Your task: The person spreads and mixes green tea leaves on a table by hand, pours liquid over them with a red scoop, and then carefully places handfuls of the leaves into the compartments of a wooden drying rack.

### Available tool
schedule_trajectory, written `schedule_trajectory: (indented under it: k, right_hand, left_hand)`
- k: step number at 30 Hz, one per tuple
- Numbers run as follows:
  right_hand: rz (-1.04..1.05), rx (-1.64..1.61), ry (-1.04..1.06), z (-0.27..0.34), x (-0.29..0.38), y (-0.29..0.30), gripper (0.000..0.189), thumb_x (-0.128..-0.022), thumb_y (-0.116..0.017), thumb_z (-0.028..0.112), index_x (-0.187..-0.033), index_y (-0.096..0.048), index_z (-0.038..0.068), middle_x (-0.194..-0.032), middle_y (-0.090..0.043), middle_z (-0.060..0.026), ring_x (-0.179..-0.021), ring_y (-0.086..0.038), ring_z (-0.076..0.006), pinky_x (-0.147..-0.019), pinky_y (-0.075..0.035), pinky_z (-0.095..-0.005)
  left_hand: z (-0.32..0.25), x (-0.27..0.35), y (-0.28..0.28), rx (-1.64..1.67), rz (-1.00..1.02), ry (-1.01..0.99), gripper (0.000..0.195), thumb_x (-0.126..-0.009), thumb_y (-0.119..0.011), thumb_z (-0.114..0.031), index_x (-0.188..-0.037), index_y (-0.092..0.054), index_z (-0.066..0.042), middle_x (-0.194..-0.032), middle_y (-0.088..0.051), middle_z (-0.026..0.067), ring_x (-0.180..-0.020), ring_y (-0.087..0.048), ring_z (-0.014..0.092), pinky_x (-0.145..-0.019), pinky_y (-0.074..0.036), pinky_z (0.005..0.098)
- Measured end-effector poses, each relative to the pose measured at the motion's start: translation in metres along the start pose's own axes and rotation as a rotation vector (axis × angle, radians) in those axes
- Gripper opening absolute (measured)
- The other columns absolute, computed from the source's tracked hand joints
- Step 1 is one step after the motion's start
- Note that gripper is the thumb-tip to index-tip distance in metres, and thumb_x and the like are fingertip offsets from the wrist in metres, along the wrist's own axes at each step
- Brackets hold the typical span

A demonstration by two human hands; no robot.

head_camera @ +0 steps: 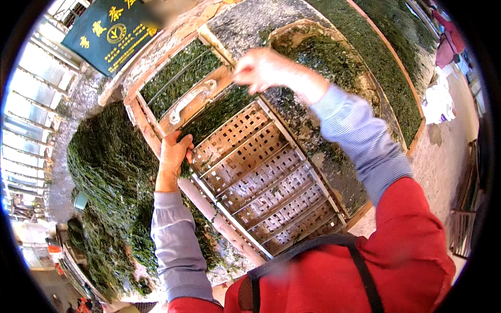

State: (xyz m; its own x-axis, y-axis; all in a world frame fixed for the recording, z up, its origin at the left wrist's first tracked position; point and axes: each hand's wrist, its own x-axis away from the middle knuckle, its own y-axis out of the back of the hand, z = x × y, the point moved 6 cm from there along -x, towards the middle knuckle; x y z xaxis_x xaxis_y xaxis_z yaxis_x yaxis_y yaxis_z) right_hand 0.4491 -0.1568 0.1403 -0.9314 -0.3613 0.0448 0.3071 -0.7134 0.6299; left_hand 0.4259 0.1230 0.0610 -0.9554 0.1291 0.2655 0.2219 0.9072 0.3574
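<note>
A wooden frame slopes before me, with a plank (199, 101) across it that carries a metal handle (191, 101). Dark green leaves (176, 80) fill the gap above the plank, and more leaves (217, 117) lie in a strip below it. Beneath that strip is a woven bamboo slatted panel (258, 172), mostly bare. My left hand (176, 150) is at the plank's lower left end, fingers bent against the leaves; its grip is partly hidden. Over the plank's upper right end is my right hand (262, 70), blurred, fingers curled; whether anything is in it is unclear.
A large heap of leaves (113, 168) stands at the left. To the right lie a leaf-lined hollow (325, 58) and a long bed of leaves (391, 74). A green sign (113, 35) with writing hangs upper left. Another person (450, 39) is at the far right.
</note>
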Motion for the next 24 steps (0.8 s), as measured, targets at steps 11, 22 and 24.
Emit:
schedule_trajectory:
  k: [11,22,24]
  right_hand:
    - [0.078,-0.585,-0.036,-0.026,-0.051,-0.102,0.034,-0.086,-0.061,0.031,-0.103,-0.062,0.001,-0.095,-0.066,-0.0124,-0.081,-0.067,-0.0178,-0.071,-0.055,-0.0284]
    - [-0.100,-0.494,-0.039,-0.031,-0.052,-0.105,0.032,-0.084,-0.062,0.033,-0.093,-0.065,0.003,-0.083,-0.067,-0.0073,-0.070,-0.067,-0.0148,-0.058,-0.052,-0.0228]
    - [-0.136,-0.459,-0.023,-0.032,-0.057,-0.105,0.028,-0.084,-0.063,0.031,-0.088,-0.065,0.003,-0.079,-0.067,-0.0066,-0.064,-0.067,-0.0146,-0.052,-0.051,-0.0218]
  left_hand:
    - [0.049,0.031,0.088,0.378,0.014,0.054,0.029,-0.082,-0.063,-0.008,-0.109,-0.058,0.001,-0.070,-0.057,0.0030,-0.050,-0.046,0.007,-0.043,-0.042,0.0221]
    - [0.177,0.082,0.101,-0.523,-0.554,-0.301,0.028,-0.073,-0.065,-0.006,-0.100,-0.065,-0.005,-0.098,-0.064,0.0145,-0.086,-0.062,0.030,-0.079,-0.050,0.0336]
    - [0.205,0.082,0.053,-0.518,-0.416,-0.533,0.032,-0.077,-0.061,-0.011,-0.108,-0.061,-0.006,-0.101,-0.063,0.0146,-0.090,-0.061,0.030,-0.081,-0.049,0.0335]
